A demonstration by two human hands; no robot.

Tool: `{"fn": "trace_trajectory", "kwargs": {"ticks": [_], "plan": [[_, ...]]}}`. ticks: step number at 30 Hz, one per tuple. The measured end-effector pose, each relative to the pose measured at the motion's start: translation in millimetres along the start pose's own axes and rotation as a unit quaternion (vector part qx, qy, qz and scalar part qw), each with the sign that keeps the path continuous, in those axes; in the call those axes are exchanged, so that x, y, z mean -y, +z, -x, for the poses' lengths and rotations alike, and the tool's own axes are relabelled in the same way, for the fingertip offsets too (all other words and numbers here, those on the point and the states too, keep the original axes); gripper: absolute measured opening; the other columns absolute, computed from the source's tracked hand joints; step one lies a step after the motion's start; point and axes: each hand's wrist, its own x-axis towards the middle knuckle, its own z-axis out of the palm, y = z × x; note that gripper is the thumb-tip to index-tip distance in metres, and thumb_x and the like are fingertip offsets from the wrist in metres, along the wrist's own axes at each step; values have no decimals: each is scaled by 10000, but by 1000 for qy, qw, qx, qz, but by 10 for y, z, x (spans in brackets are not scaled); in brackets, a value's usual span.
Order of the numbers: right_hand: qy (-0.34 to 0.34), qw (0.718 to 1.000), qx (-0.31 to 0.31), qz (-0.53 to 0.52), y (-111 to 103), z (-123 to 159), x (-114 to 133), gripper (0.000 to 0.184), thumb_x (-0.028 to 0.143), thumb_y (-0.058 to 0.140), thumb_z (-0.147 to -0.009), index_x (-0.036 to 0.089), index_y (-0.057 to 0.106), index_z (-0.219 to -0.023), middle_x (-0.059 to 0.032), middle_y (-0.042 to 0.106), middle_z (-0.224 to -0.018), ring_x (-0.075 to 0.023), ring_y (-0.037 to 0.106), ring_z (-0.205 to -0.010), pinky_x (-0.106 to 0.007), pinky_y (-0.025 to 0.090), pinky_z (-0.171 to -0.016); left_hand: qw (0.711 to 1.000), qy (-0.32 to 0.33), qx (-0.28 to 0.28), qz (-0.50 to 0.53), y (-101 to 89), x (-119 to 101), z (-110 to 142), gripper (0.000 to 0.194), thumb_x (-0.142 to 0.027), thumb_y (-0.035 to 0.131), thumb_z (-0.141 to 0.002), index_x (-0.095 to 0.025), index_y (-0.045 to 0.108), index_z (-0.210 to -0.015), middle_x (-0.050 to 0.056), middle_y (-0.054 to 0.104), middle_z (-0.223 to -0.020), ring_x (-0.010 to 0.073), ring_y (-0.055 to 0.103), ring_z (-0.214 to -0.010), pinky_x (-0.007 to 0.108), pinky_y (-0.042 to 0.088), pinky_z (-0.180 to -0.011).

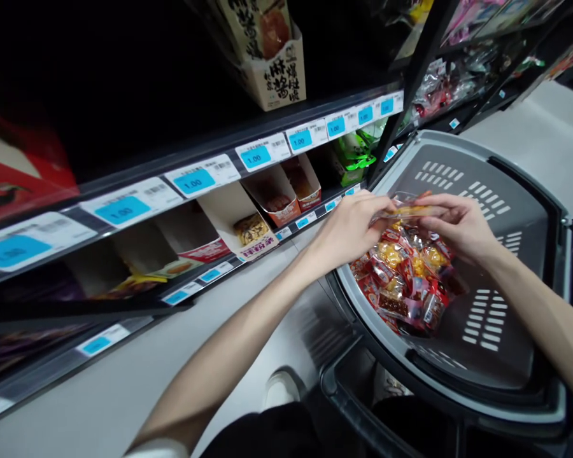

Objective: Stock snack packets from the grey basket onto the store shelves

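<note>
Over the dark grey shopping basket (501,270), my left hand (356,222) and my right hand (465,229) meet on a clear-wrapped snack packet (413,212). The fingers of both are closed on it, one hand at each end. Its contents look yellowish, with a reddish-brown bit at the top, but the exact kind is not readable. Just below, inside the basket, lies a heap of small wrapped snacks (403,273) in red, yellow and clear packaging. My hands hide the upper part of this heap.
At left, a dark shelf carries price labels (255,157). A beige snack box (279,73) stands on its upper level, open cartons (272,197) and green packets (356,152) below. A black frame (353,394) is under the basket. A white shoe (281,388) rests on the floor.
</note>
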Motion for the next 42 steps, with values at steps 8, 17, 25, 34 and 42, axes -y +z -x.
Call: {"fn": "trace_trajectory", "kwargs": {"ticks": [8,17,25,34,42], "plan": [[62,995,48,69,-33,6,42,323,500,948,-775,218,795,-819,12,619,-470,-95,431,-331,-266,271,-333,996,-79,-20,36,-31,-16,-36,234,-350,633,-1047,-178,791,-1044,8,761,-791,196,715,-766,277,524,-738],[46,991,78,100,14,11,68,389,536,936,-780,177,791,-746,5,598,-481,-82,438,-386,-255,236,-375,993,-83,-51,65,-15,30,-9,233,-315,634,-1021,-197,745,-1188,18,781,-884,204,745,-811,305,573,-785],[48,991,98,83,-1,3,59,384,536,930,-790,183,783,-756,11,587,-512,-81,428,-422,-272,221,-396,994,-76,-66,42,-16,53,3,127,-245,658,-974,-216,764,-1036,-21,708,-723,196,690,-744,321,571,-749],[34,991,84,103,-10,12,27,378,548,912,-796,192,795,-740,39,491,-528,-69,289,-474,-281,141,-439,994,-89,-43,49,-15,42,5,281,-280,646,-991,-203,731,-1248,41,805,-999,235,774,-887,338,594,-841],[23,993,42,104,3,2,48,397,565,936,-739,185,823,-752,-7,617,-602,-105,432,-532,-284,275,-474,996,-72,-34,42,-23,43,17,348,-249,594,-1011,-224,673,-1349,16,782,-909,231,777,-874,353,595,-888]]}}
